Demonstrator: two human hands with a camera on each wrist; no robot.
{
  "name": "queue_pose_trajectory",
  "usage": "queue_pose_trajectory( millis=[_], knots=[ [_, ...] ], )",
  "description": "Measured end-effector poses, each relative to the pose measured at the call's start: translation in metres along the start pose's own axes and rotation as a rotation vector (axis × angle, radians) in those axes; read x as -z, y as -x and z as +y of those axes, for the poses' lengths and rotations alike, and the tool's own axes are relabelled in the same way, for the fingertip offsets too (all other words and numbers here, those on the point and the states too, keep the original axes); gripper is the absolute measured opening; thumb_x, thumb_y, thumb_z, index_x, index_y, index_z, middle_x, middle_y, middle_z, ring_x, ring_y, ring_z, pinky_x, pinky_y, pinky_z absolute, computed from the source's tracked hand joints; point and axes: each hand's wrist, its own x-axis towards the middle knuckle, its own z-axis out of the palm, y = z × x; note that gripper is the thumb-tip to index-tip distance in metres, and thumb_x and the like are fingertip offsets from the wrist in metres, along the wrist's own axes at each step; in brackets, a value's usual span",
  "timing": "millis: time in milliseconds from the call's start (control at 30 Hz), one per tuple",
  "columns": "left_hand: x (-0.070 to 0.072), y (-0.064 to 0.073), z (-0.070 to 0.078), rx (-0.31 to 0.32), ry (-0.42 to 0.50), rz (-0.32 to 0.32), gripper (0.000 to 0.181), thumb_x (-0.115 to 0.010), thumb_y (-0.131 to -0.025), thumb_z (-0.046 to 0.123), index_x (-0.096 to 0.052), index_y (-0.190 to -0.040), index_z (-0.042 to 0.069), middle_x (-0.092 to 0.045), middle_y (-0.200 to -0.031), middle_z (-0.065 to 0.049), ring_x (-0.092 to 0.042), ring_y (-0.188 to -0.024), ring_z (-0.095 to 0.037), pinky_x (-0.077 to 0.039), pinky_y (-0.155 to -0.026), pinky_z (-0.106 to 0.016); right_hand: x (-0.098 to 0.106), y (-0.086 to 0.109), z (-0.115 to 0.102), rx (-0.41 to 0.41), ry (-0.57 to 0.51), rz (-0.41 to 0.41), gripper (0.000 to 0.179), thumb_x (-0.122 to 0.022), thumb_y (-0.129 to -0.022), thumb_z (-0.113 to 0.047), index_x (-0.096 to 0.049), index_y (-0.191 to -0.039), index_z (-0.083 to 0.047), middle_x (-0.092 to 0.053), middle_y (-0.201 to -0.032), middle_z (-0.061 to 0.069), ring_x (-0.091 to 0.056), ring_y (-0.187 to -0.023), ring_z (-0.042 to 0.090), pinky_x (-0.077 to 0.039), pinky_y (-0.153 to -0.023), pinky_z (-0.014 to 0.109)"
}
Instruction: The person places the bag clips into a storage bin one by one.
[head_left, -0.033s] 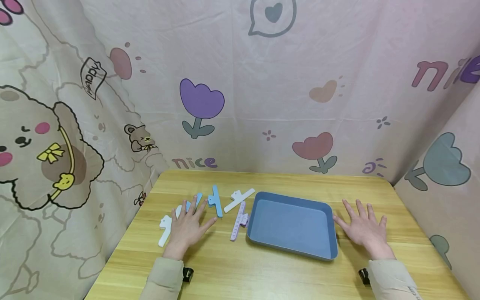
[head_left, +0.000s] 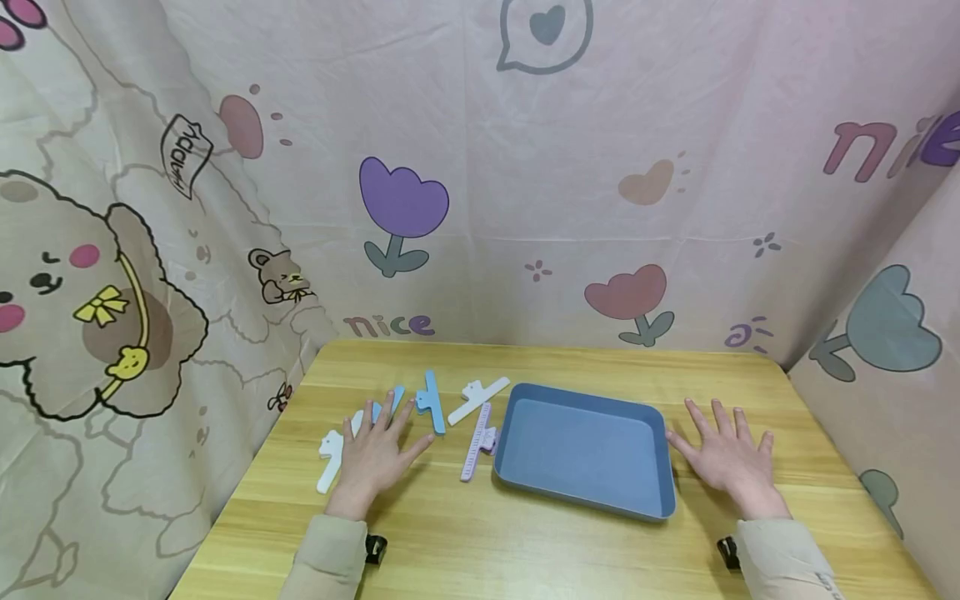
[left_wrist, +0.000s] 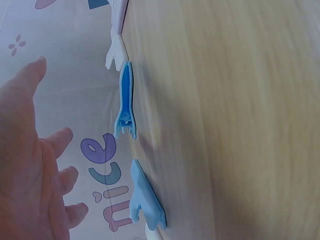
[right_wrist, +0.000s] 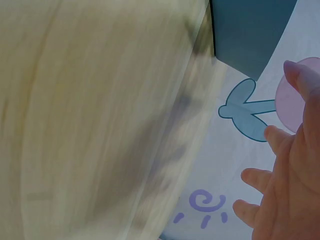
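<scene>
My left hand, fingers spread and palm down, is over the left of the table above several flat bag clips. Partly hidden beneath it are a white clip and a blue clip. Right of its fingertips lies another blue clip, then a white clip and a lilac clip with ruler marks. In the left wrist view a gap separates the hand from the tabletop. My right hand is also spread, holding nothing, its thumb tip close to the right rim of a blue-grey tray.
The wooden table ends at a printed curtain behind and at both sides. The shallow rectangular tray sits between the hands, beside the lilac clip. A small black device is strapped at the left wrist, another at the right.
</scene>
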Motion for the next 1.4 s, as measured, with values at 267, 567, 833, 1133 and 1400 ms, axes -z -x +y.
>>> queue_pose_trajectory(
  millis=[267,567,833,1133,1400],
  knots=[
    [0.0,0.0,0.001,0.003,0.009,-0.014,0.085,-0.033,-0.088,0.079,-0.031,-0.154,0.026,-0.013,-0.161,-0.01,-0.006,-0.145,-0.045,0.003,-0.108,-0.07,0.0,0.001,0.0,0.004,0.001,-0.006,0.082,-0.031,-0.096,-0.069,-0.011,-0.159,-0.021,-0.007,-0.156,0.032,-0.003,-0.136,0.061,0.013,-0.096,0.078],
    [-0.001,0.0,0.003,-0.001,0.038,-0.003,0.078,-0.048,-0.091,0.068,-0.035,-0.154,0.024,-0.015,-0.161,-0.009,-0.007,-0.145,-0.045,0.0,-0.108,-0.07,-0.003,0.001,0.0,0.014,-0.011,-0.007,0.081,-0.031,-0.096,-0.068,-0.011,-0.158,-0.02,-0.007,-0.155,0.033,-0.004,-0.136,0.062,0.006,-0.097,0.08],
    [-0.002,0.002,0.005,-0.001,0.06,-0.018,0.08,-0.047,-0.091,0.069,-0.031,-0.155,0.023,-0.012,-0.162,-0.01,-0.006,-0.145,-0.044,-0.003,-0.11,-0.068,-0.002,0.002,-0.003,0.042,-0.034,-0.018,0.08,-0.034,-0.098,-0.064,-0.013,-0.158,-0.016,-0.01,-0.153,0.036,-0.01,-0.134,0.062,-0.005,-0.097,0.081],
    [0.001,0.006,0.016,-0.036,0.09,-0.024,0.083,-0.042,-0.091,0.072,-0.021,-0.157,0.025,-0.004,-0.162,-0.008,-0.008,-0.144,-0.045,-0.013,-0.109,-0.068,-0.004,0.001,-0.005,0.085,-0.078,-0.035,0.079,-0.04,-0.099,-0.058,-0.013,-0.158,-0.014,-0.019,-0.149,0.038,-0.024,-0.127,0.065,-0.025,-0.09,0.081],
    [0.002,0.008,0.031,-0.091,0.133,0.0,0.083,-0.052,-0.091,0.065,-0.028,-0.156,0.02,-0.01,-0.161,-0.014,-0.019,-0.142,-0.046,-0.022,-0.107,-0.067,-0.008,0.002,-0.006,0.158,-0.187,-0.062,0.083,-0.054,-0.098,-0.05,-0.015,-0.157,-0.006,-0.027,-0.143,0.043,-0.032,-0.122,0.066,-0.032,-0.087,0.078]
  ],
)
